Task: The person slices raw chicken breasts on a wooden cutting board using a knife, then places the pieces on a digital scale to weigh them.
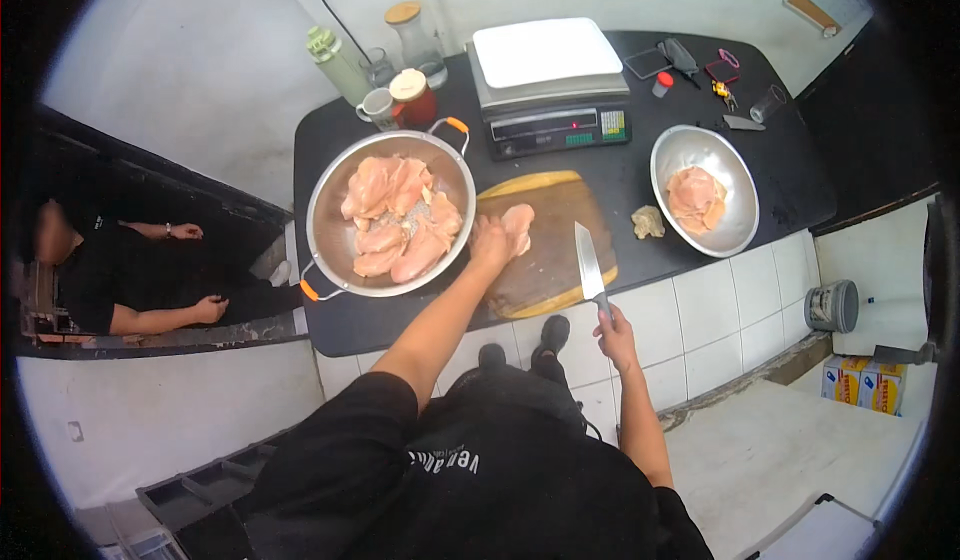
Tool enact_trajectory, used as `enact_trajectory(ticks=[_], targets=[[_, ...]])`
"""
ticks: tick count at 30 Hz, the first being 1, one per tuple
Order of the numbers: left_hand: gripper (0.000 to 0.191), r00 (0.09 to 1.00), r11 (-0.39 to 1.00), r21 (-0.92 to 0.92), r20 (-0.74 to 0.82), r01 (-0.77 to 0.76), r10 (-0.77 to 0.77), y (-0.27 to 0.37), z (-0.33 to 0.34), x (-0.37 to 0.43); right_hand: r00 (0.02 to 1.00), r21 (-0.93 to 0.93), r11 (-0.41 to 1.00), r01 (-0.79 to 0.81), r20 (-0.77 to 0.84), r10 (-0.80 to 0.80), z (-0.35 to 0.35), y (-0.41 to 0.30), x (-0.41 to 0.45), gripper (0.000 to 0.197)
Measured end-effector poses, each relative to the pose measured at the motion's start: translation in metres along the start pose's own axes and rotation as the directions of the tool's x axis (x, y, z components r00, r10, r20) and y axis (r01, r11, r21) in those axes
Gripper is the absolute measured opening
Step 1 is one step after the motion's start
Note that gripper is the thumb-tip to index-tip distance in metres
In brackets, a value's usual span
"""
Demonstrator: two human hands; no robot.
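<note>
A piece of raw chicken breast (518, 224) lies on the wooden cutting board (555, 260). My left hand (491, 243) grips it by its left side, with the fingertips partly hidden. In my right hand (617, 341) is the handle of a kitchen knife (589, 264), its blade pointing away from me over the board's right part, apart from the meat. To the left, a wide steel pan (319, 215) with orange-covered handles holds several raw chicken breasts (386, 185). On the right, a steel bowl (739, 185) contains more raw chicken (695, 196).
A digital scale (555, 121) bearing a white tray (547, 51) stands behind the board. Left of it are a mug (378, 108), a red jar (415, 99), a green bottle (337, 65) and a glass carafe (416, 42). Another knife (744, 123) and a crumpled lump (647, 222) flank the bowl. A person (150, 275) is at left.
</note>
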State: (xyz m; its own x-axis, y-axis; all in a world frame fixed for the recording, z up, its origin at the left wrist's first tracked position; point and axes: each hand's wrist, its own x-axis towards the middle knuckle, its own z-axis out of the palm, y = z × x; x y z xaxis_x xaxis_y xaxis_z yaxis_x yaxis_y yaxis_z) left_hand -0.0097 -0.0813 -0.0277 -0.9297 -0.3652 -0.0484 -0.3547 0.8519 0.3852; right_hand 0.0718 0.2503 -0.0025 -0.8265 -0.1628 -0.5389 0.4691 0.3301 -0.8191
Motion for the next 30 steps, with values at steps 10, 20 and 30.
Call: enact_trajectory(ticks=[10,20,30], targets=[[0.044,0.973,0.978,-0.049,0.099,-0.203,0.207,0.004,-0.023,0.013,0.999,0.117,0.993,-0.009,0.05,0.003,0.002,0.016,0.013,0.043],[0.033,0.968,0.745,-0.654,0.077,-0.133,0.24,0.046,-0.042,0.001,0.999,0.175,0.984,-0.021,-0.021,0.025,-0.004,0.018,0.014,0.041],[0.044,0.922,0.912,-0.397,0.382,0.104,0.061,0.071,0.002,-0.018,0.963,0.293,0.954,0.059,-0.267,0.022,-0.004,0.002,0.011,0.047]])
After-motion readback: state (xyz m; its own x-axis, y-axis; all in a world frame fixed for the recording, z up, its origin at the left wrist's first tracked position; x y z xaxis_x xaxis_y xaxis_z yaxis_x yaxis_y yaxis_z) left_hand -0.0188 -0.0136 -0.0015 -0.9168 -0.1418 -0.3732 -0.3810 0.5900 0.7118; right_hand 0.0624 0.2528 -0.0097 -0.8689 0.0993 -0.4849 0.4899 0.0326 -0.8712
